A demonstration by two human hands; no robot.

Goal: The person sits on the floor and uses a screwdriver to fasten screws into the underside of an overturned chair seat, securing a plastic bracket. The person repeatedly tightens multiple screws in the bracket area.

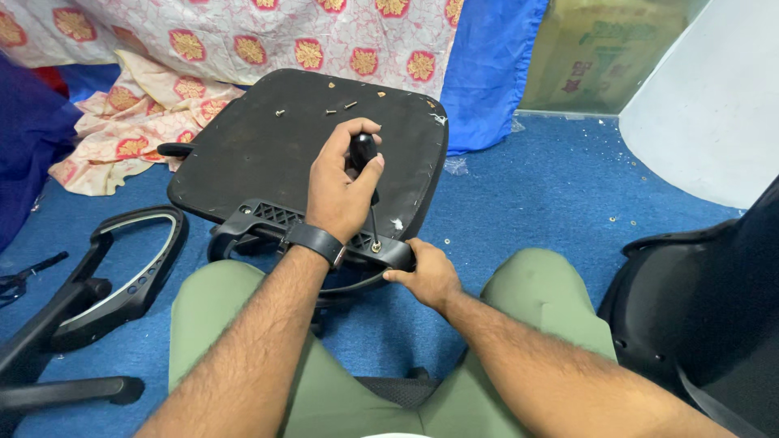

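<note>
Your left hand (pixel 341 182) is closed around the black handle of a screwdriver (pixel 363 154), whose thin shaft runs down to a screw (pixel 376 243) at the near edge of the seat base (pixel 268 154). Your right hand (pixel 426 272) grips the black armrest bracket (pixel 268 219) just beside that screw, fingers curled around its rim. The seat base lies upside down on the blue floor (pixel 552 186), its near edge resting between your knees. A few loose screws (pixel 333 110) lie on its far part, well apart from the tool. A detached armrest (pixel 134 268) lies on the floor to your left, and a black seat back (pixel 698 308) stands to your right.
</note>
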